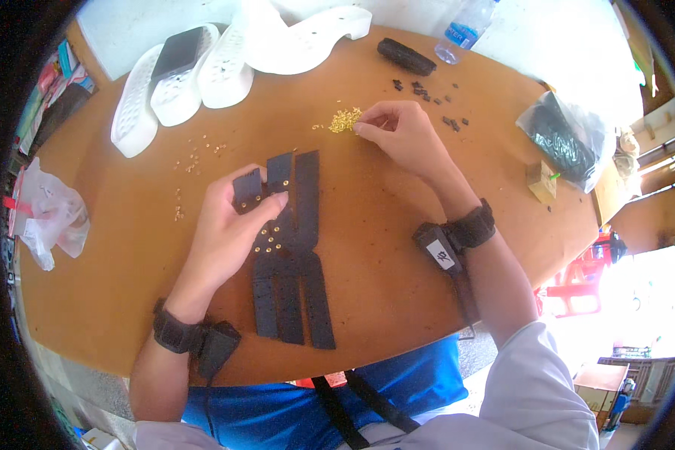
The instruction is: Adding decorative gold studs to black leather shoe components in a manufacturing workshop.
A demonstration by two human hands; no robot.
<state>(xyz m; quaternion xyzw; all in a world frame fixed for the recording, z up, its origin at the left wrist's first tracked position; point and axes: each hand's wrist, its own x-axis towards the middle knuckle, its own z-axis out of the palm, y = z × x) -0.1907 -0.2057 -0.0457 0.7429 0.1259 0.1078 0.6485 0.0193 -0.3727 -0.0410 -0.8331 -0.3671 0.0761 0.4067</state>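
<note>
My left hand point(229, 225) holds a short black strap piece point(247, 191) with small gold rivets, thumb pressed on its edge. Under and beside it lie several long black straps point(305, 247) side by side on the round wooden table point(382, 247), some studded with gold rivets point(274, 238). My right hand point(401, 133) reaches forward, its fingertips pinched at a small heap of gold rivets point(345, 120). Both wrists wear black bands with small devices.
White shoe soles point(202, 75) with a dark phone-like slab point(176, 54) lie at the far left. A plastic bottle point(465, 30), black oblong object point(406, 57), scattered black bits point(427, 94), a bag of dark material point(562, 139) and a clear bag point(49, 217) ring the table.
</note>
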